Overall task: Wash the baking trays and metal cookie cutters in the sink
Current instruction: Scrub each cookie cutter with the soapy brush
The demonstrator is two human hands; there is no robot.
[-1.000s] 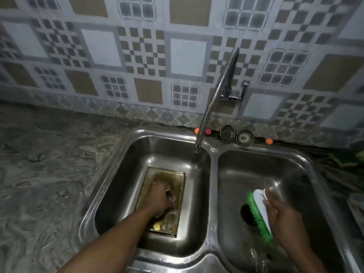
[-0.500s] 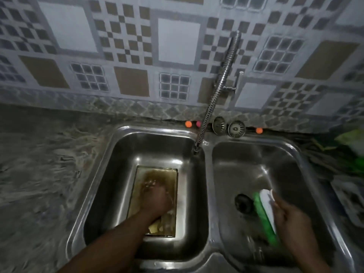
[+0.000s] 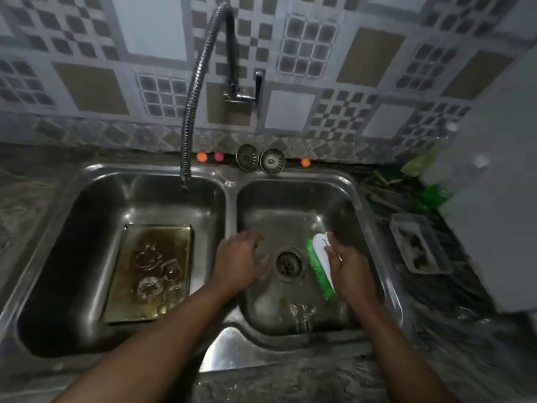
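The right hand point(image 3: 350, 266) has its grip clamped round a white-backed brush point(image 3: 321, 266), green bristles facing nine o'clock toward the drain point(image 3: 288, 263). The left hand point(image 3: 238, 263) has its grip apart, fingers loose and holding nothing, over the right basin at nine o'clock of that drain. The baking tray point(image 3: 128, 301) lies flat in the left basin of the sink point(image 3: 232, 199), cookie cutters point(image 3: 148, 288) lying in its brownish water. The tap point(image 3: 191, 112) ends at the tray's twelve o'clock. A plastic box point(image 3: 420, 242) rests on the desk point(image 3: 290, 382) at three o'clock.
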